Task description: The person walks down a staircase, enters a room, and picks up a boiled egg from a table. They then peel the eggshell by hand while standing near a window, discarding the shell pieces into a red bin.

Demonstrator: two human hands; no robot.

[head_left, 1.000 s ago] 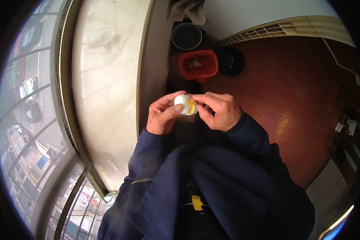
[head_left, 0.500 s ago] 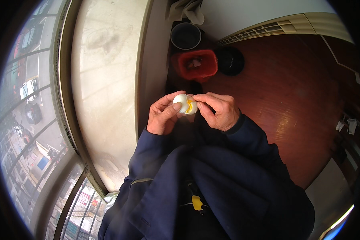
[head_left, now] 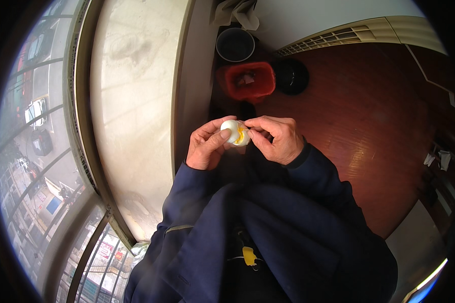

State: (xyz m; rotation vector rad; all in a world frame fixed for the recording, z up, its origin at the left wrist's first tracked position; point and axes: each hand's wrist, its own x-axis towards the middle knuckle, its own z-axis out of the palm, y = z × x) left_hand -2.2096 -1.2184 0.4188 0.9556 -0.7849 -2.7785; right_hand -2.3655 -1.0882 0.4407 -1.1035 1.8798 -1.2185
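In front of my chest is a boiled egg (head_left: 230, 127), smooth and white, with a split on its right side where orange-yellow yolk shows. My left hand (head_left: 204, 146) grips it from the left, thumb on the near side and fingers behind. Thumb and forefinger of my right hand (head_left: 279, 139) pinch together at the egg's right edge, where a pale, ragged flap sits. Whether that flap is shell, skin or egg white is too small to tell.
Beyond my hands a red bin (head_left: 250, 81) with scraps inside stands between a grey bucket (head_left: 235, 45) and a black round container (head_left: 290, 77). A pale sill (head_left: 131, 116) and a barred window lie left. Reddish floor (head_left: 349, 116) stretches right.
The egg has shifted very slightly to the right, and the pale flap at its right edge stands out a little more. Both hands keep nearly the same place and hold.
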